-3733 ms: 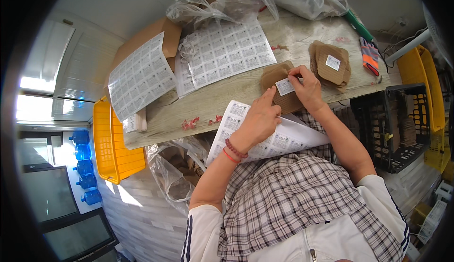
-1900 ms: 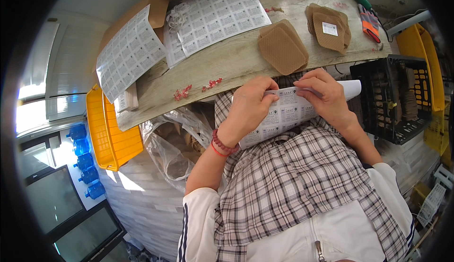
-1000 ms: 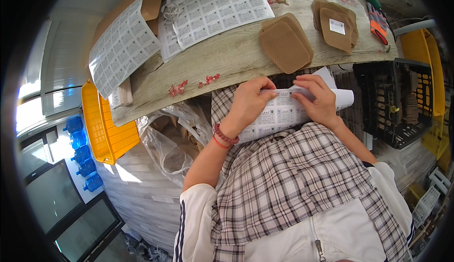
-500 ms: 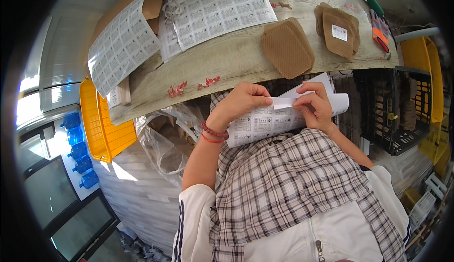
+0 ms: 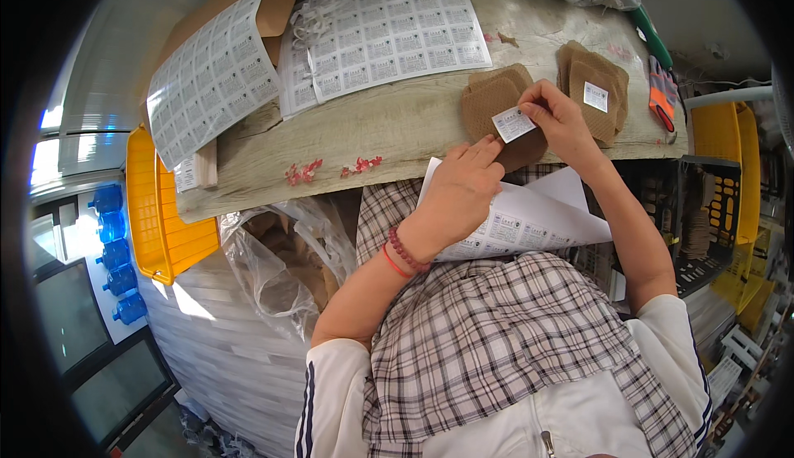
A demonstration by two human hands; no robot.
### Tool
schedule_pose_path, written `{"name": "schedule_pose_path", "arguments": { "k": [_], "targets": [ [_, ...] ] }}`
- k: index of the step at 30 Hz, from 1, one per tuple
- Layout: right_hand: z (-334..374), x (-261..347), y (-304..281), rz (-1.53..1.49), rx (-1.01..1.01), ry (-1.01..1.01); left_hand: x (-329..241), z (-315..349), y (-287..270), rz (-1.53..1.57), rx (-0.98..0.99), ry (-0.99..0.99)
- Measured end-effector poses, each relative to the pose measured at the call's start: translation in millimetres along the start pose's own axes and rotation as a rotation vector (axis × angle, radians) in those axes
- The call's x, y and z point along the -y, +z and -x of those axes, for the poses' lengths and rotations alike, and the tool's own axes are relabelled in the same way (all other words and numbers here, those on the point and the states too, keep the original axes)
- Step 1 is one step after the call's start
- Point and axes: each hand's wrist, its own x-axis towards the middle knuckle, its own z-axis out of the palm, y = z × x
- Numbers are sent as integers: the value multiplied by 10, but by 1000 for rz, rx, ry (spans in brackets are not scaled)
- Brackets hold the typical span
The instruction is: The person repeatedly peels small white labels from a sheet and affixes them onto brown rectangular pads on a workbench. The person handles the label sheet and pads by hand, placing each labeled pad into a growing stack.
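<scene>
My right hand pinches a small white printed label by its upper right corner, over the left stack of brown textured pads. The label lies against the top pad or just above it; I cannot tell which. My left hand is open, its fingers stretched forward so that the tips reach the label's lower left corner and the near edge of the stack. Beneath my left hand, a curled sheet of labels rests on my lap. On the right-hand pad stack, the top pad bears a similar label.
More label sheets cover the back left of the wooden table, and one sheet leans over its left edge. An orange-grey glove lies far right. A yellow crate stands left, a black crate right.
My right hand has moved up from the label sheet to the left pad stack with a label. My left hand has let go of the sheet's edge and stretched forward. The sheet stays on my lap.
</scene>
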Motion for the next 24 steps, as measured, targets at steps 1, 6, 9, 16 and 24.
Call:
{"name": "schedule_pose_path", "arguments": {
  "k": [1,6,9,16,24],
  "targets": [
    [-80,-33,30,51,10,-28,-3,-15,14,-13,10,3],
    [-210,-87,92,177,25,-12,1,-27,33,-48,18,2],
    [-219,-78,95,179,22,17,26,-25,55,-42,5,13],
    [-238,-129,130,286,-20,-68,-2,-39,31,-30,2,-7],
    [-239,-97,161,398,-34,-76,-62,-90,-51,51,77,-126]
  ]
}}
